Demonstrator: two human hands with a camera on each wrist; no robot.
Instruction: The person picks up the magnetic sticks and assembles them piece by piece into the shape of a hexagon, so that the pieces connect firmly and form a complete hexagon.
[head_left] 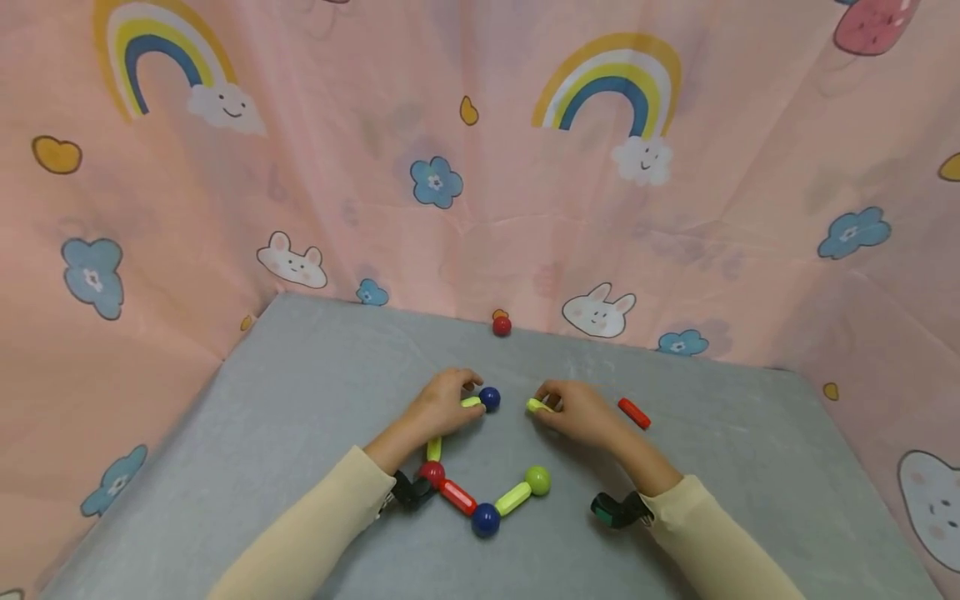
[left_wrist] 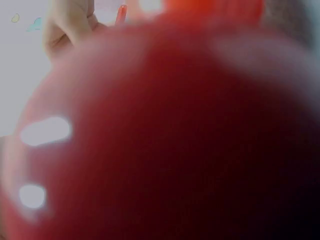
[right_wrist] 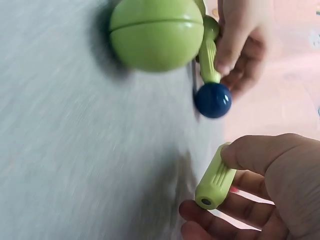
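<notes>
My left hand (head_left: pixel 446 400) pinches a yellow-green magnetic rod (head_left: pixel 471 402) whose end meets a blue ball (head_left: pixel 490 399). That rod belongs to a chain: another yellow-green rod (head_left: pixel 434 449), a red ball (head_left: pixel 432 474), a red rod (head_left: pixel 458 497), a second blue ball (head_left: pixel 486 520), a yellow-green rod (head_left: pixel 513 499) and a green ball (head_left: pixel 537 480). Between thumb and fingers, my right hand (head_left: pixel 576 410) holds a separate yellow-green rod (right_wrist: pixel 216 181), apart from the blue ball (right_wrist: pixel 213 100). In the left wrist view the red ball (left_wrist: pixel 165 140) hides most of the scene.
A loose red rod (head_left: pixel 634 413) lies right of my right hand. Far back, a single red ball (head_left: pixel 502 326) rests near the pink printed curtain (head_left: pixel 510 233). Grey cloth (head_left: pixel 300 358) covers the table.
</notes>
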